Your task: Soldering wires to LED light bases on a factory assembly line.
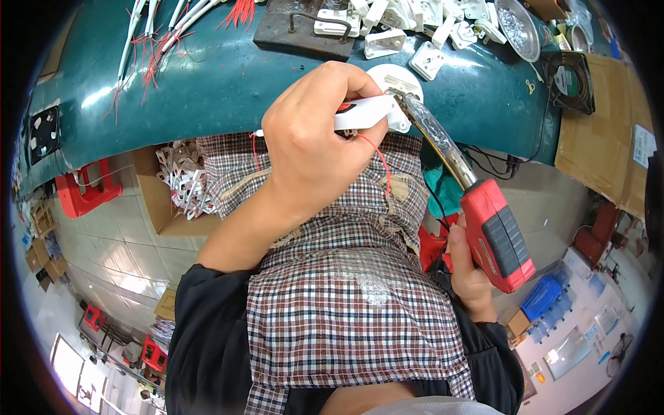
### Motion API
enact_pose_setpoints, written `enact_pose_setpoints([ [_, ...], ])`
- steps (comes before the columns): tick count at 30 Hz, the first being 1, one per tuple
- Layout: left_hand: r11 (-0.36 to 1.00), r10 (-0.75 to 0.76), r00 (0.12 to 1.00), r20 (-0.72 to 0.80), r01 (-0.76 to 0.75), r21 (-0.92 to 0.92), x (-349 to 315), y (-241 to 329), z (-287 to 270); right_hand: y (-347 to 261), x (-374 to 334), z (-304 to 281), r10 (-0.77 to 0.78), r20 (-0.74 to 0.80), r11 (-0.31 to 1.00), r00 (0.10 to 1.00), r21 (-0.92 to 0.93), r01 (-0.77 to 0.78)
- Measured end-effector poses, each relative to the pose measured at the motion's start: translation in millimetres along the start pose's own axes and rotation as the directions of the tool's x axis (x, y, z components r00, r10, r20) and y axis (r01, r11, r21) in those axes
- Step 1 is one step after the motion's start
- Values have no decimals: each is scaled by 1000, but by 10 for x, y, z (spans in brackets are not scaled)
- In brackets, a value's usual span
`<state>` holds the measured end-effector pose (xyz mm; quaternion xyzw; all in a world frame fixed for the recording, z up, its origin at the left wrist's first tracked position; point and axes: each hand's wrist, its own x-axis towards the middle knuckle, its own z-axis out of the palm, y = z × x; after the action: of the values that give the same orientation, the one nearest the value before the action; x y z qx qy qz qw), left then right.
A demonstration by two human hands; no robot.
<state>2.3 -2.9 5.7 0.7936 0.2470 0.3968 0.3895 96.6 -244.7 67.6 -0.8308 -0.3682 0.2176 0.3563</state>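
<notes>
My left hand [308, 131] is closed around a white plastic housing [366, 114], which has a red piece showing near its top. A thin red wire [379, 158] loops down from under the housing. My right hand [472, 277] grips a red and black soldering gun [496, 235] by its handle. Its long metal barrel [439, 138] points up and left, and the tip end lies at the right end of the housing; whether it touches cannot be made out. Just behind the housing is a round white dish-like piece [407, 79], partly hidden by my fingers.
A dark metal block with a handle [287, 34], a pile of white plastic housings [408, 14] and a metal tray of small parts [517, 31] stand on the green table [200, 90]. Cables with red wire ends [149, 48] lie left. A small fan [568, 81] is right; a box of parts [160, 207] sits below.
</notes>
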Motion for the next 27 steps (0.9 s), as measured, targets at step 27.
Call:
enact_pose_setpoints([
  [27, 999, -33, 993, 117, 33, -1, 55, 8, -105, -146, -12, -39, 120, -9, 993, 993, 10, -120],
])
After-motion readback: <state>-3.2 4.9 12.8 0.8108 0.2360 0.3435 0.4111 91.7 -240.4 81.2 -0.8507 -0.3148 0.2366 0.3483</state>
